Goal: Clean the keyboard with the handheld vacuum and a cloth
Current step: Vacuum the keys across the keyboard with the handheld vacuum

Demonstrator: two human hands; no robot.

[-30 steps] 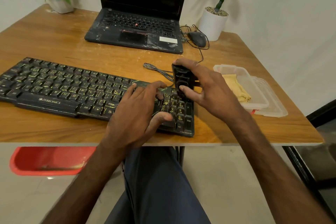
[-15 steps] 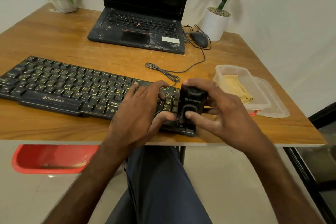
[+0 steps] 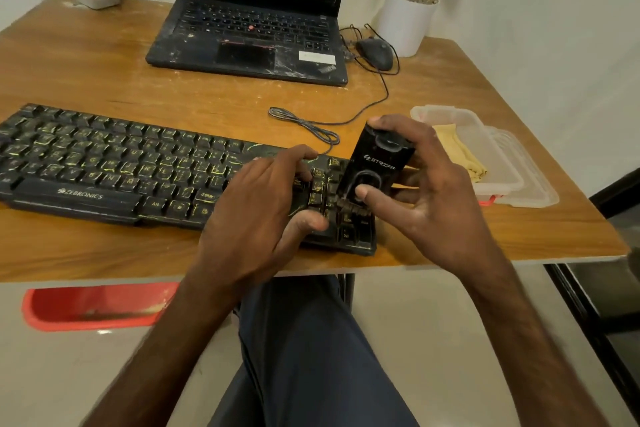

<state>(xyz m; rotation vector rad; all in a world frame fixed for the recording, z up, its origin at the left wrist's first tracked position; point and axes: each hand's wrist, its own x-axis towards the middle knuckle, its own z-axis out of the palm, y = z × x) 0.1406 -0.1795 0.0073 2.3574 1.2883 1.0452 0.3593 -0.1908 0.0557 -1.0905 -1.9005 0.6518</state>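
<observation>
**Item: numpad pass, vacuuming step**

- Keyboard [image 3: 114, 166]: lies along the near side of the table [image 3: 104, 80], with its right end close to the table's front edge. Yellow grime shows between the keys.
- Vacuum [image 3: 377, 163]: tilted, with its nozzle down on the right-hand key block.
- Right hand [image 3: 433, 191]: wraps the vacuum. The thumb lies on the lower oval of the vacuum's face, one fingertip is over its top, and the other fingers curl round its far side.
- Left hand [image 3: 256, 204]: lies on the keys just left of the nozzle. Its fingers are close together and slightly bent, and the thumb is spread toward the near row, pressing down.
- Cloth [image 3: 457, 152]: yellow, lying unused in the tub [image 3: 450, 113] to the right.
- Cable [image 3: 311, 128]: looped just behind the keyboard.

**Likely hazards**
- A tilted nozzle dragged hard may snag a keycap and lever it off.
- If the bracing hand lifts, the push may slide the keyboard toward the table edge.
- The thumb may shift on the vacuum's face and loosen the grip.
- Most of the keys look untreated, so uneven coverage is likely.
</observation>
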